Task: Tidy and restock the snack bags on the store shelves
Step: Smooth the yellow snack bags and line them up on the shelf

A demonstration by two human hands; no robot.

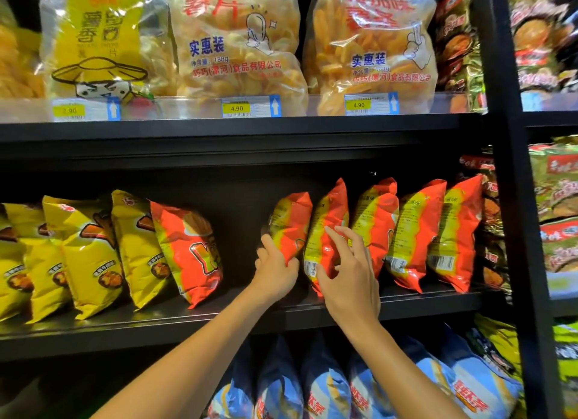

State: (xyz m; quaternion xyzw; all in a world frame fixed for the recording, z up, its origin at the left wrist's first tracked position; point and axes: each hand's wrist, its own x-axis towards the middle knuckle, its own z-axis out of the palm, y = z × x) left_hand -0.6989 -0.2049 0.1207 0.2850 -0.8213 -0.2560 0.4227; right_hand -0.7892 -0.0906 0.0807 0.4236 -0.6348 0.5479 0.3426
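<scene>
On the middle shelf [406,303] stands a row of several red-and-yellow snack bags, backs facing out. My left hand [275,270] grips the lower edge of the leftmost bag [292,223] of that row, thumb in front and fingers behind. My right hand [347,271] rests on the second bag [328,228], fingers spread over its front and thumb at its lower edge. One more red bag [187,249] leans front-out at the left, beside several yellow bags [90,256]. A dark gap lies between that bag and the row.
Large clear bags of chips [237,43] fill the top shelf behind price tags [237,107]. Blue bags [325,384] sit on the shelf below. A black upright post [513,199] divides this bay from green and dark packets [556,181] at the right.
</scene>
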